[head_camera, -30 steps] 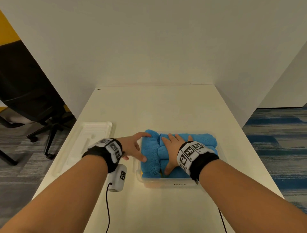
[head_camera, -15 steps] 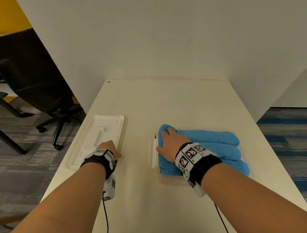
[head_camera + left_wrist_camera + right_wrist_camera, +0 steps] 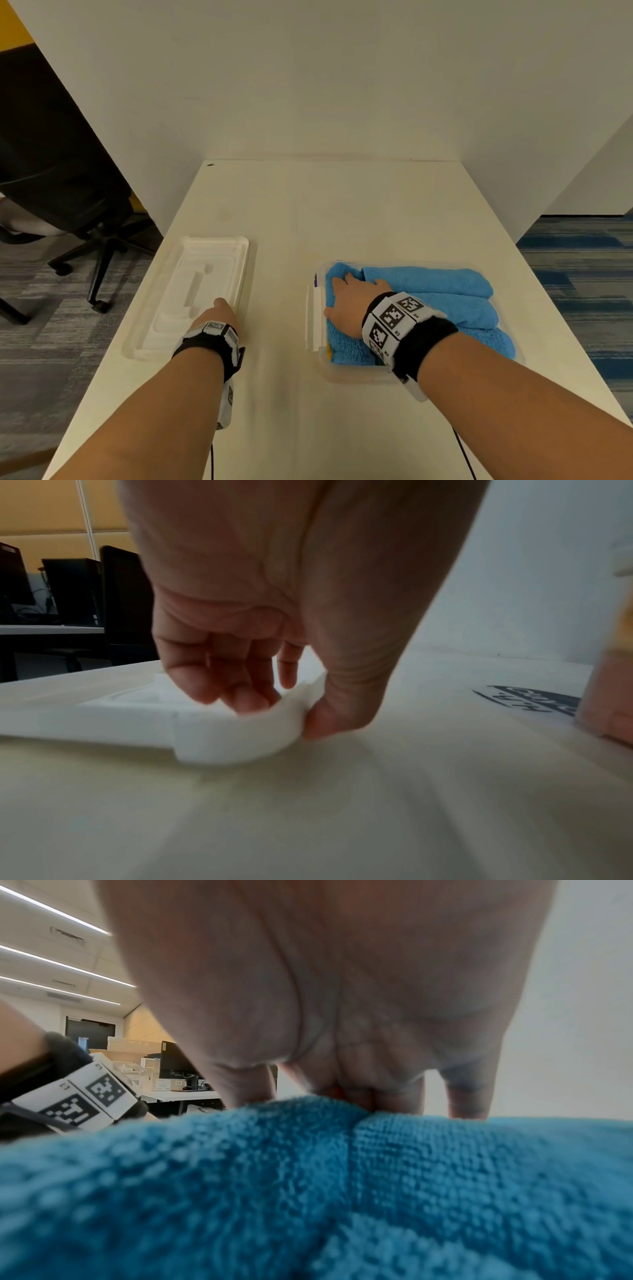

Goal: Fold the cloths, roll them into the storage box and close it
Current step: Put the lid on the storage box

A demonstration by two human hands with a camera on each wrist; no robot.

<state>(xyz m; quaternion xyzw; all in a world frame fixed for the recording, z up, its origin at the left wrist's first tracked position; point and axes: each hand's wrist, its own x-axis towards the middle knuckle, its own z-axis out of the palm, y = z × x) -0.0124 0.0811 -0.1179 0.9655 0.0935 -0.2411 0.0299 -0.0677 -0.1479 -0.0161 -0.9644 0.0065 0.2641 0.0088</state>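
Observation:
A clear storage box (image 3: 346, 375) sits on the table at the right, packed with rolled blue cloths (image 3: 442, 294). My right hand (image 3: 351, 303) lies flat on the cloths (image 3: 308, 1191) at the box's left end, fingers straight, pressing down. The white lid (image 3: 191, 294) lies upside down on the table to the left. My left hand (image 3: 217, 313) grips the lid's near right corner (image 3: 240, 731), with the thumb (image 3: 329, 718) outside the rim and the fingers (image 3: 236, 693) curled inside.
The cream table (image 3: 342, 212) is walled by white partitions (image 3: 308, 75) at the back and right. A black office chair (image 3: 61, 178) stands off the table's left edge. Cables trail from both wrists toward the near edge.
My left hand left the cloths and moved left to the lid, taking hold of its near right corner. My right hand slid to the box's left end and stays pressing.

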